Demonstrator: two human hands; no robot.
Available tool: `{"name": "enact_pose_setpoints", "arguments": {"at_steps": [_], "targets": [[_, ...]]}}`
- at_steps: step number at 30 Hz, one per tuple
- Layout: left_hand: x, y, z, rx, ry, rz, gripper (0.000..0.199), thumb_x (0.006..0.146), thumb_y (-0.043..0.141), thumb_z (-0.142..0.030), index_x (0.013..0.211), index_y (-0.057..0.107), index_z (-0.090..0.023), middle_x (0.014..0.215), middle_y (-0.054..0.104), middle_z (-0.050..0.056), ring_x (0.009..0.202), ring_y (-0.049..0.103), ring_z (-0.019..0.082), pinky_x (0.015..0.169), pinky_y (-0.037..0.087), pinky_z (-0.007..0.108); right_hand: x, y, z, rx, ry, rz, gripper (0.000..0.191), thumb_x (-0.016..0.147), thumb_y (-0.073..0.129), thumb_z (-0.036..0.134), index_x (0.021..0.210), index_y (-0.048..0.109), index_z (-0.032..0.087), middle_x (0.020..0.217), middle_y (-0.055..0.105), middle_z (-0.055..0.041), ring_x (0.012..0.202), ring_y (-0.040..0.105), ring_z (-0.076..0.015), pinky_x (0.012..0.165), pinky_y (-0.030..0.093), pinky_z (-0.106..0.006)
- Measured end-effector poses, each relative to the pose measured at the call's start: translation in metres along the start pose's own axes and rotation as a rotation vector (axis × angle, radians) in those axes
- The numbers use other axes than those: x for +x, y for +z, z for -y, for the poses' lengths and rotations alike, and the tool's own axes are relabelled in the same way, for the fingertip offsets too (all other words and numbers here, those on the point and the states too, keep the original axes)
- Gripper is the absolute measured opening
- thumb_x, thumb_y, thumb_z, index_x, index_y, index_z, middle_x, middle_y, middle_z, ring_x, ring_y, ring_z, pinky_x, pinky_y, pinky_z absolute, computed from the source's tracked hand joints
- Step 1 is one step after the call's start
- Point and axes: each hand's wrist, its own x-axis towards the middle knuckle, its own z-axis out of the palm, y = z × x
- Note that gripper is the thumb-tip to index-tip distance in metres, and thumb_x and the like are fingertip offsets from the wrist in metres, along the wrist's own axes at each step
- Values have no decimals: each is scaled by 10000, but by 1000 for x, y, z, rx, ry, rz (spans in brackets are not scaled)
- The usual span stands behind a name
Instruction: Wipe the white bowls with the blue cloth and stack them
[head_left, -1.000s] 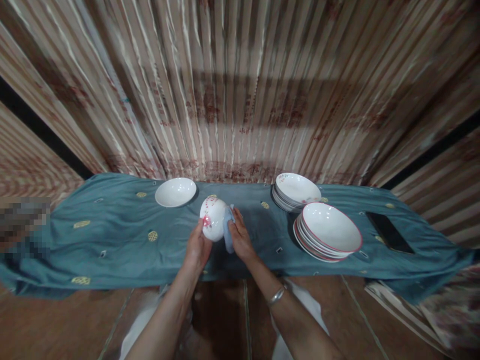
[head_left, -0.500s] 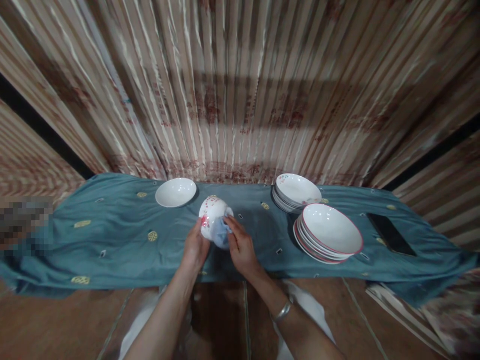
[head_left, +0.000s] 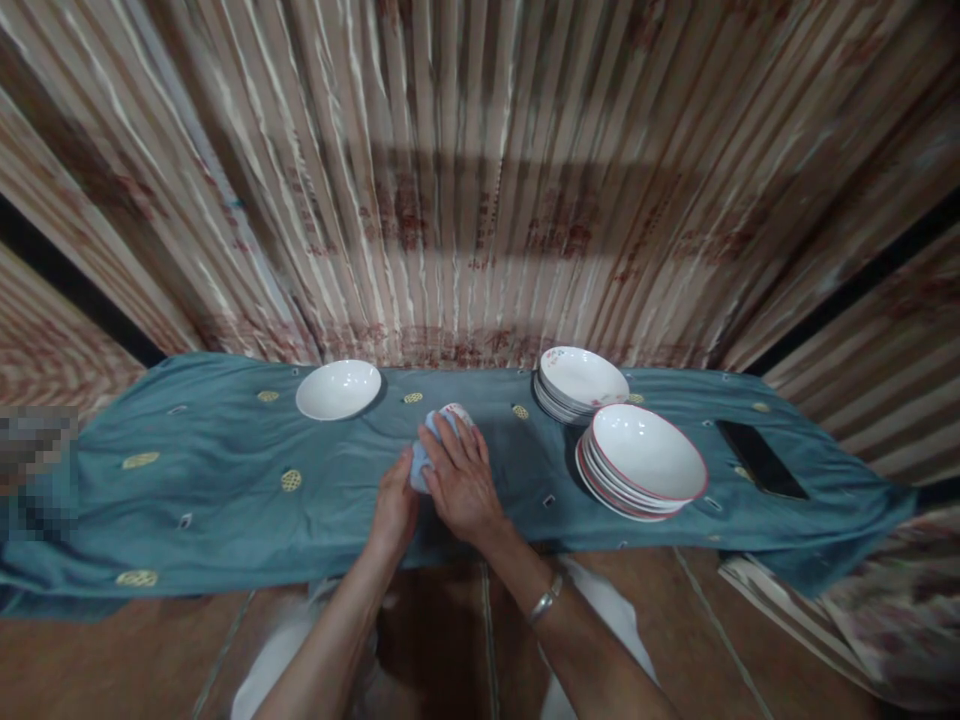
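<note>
Between my two hands, over the front of the table, is a small white bowl with a red pattern; only a bit of its far side shows. My left hand grips it from the left, its fingers partly hidden. A light blue cloth lies against the bowl, pressed there by my right hand, whose fingers wrap over the top. To the left, apart from both hands, a white dish sits on the table.
A teal tablecloth with pineapple prints covers the table. On the right stand a stack of flower-patterned dishes and a stack of red-rimmed bowls. Beyond them lies a black phone. A striped curtain hangs behind.
My right hand with the cloth has moved from the bowl's right side over its top, now covering most of it. The bowl has turned in my hands. The view has shifted slightly.
</note>
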Motion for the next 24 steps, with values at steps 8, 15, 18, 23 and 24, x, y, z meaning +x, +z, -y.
{"name": "enact_pose_setpoints", "arguments": {"at_steps": [8, 15, 18, 23, 24], "targets": [[-3, 6, 0, 107, -30, 68, 372, 586, 809, -494, 675, 728, -142, 661, 720, 54, 749, 675, 224, 719, 515, 313, 19, 1, -31, 384, 266, -141, 473, 997, 299, 342, 1385, 502, 163, 1462, 494, -116, 1397, 394, -208, 1176, 291, -429], [-3, 4, -2, -25, -68, 21, 254, 595, 836, -339, 665, 736, -116, 657, 734, 89, 837, 715, 267, 758, 544, 328, 27, 26, -64, 879, 647, -159, 491, 930, 404, 526, 1201, 653, 200, 1252, 674, -68, 1216, 581, -214, 1123, 369, -406], [-3, 2, -2, -81, -72, -5, 248, 608, 834, -328, 676, 733, -111, 690, 747, 93, 877, 718, 274, 810, 550, 349, 25, 38, -71, 1016, 782, -179, 532, 882, 479, 571, 1173, 671, 169, 1282, 660, -85, 1255, 562, -225, 1133, 351, -411], [-1, 1, -1, -164, -112, -35, 303, 629, 829, -355, 756, 743, -93, 754, 764, 109, 942, 716, 310, 874, 556, 393, 21, 50, -72, 1126, 845, -271, 491, 876, 511, 586, 1095, 707, 194, 1131, 737, -56, 1217, 594, -214, 1088, 408, -405], [0, 1, -2, -178, -120, -33, 318, 640, 824, -353, 793, 746, -86, 780, 768, 114, 956, 714, 314, 884, 556, 398, 20, 52, -71, 1132, 846, -286, 472, 883, 505, 579, 1071, 715, 200, 1087, 751, -48, 1194, 610, -212, 1072, 425, -400]]}}
